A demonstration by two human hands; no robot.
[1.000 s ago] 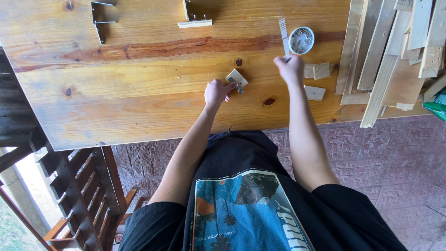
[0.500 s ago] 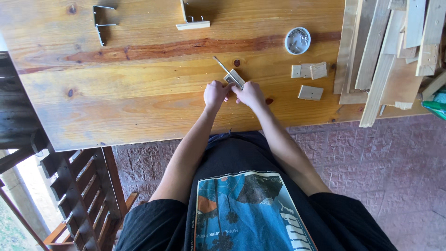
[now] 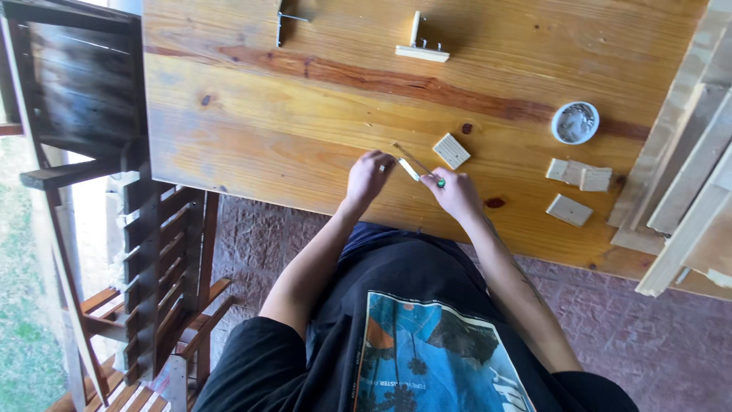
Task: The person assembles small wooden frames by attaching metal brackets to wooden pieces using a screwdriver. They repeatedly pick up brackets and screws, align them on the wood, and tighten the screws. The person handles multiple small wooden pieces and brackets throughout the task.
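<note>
Moved: against the half-second-earlier view, both hands sit lower and nearer the table's near edge; the square block that lay under them now lies clear, just to the right and farther off.
Left hand (image 3: 370, 174): fingers curled at the near end of a small pale wood piece (image 3: 409, 168); whether it pinches or only steadies cannot be told.
Right hand (image 3: 456, 194): closed round a thin stick-like tool (image 3: 415, 161) with a green end, slanting away to the far left.
Location of piece: on the wooden table (image 3: 267, 114), between the two hands, close to the near edge.
Handling: judged light, stiff, dry, easily skidded; best pinched across its narrow sides.
Square block (image 3: 451, 150): grooved face up, touching neither hand.
Round tin (image 3: 575, 123): far right, contents unclear.
Offcuts (image 3: 579, 175): three small blocks, right of the hands.
Planks (image 3: 686, 175): right edge, cut off by the frame.
Obscured: tool tip, fingertip contact, and two small assemblies at the far edge are too small to read.
</note>
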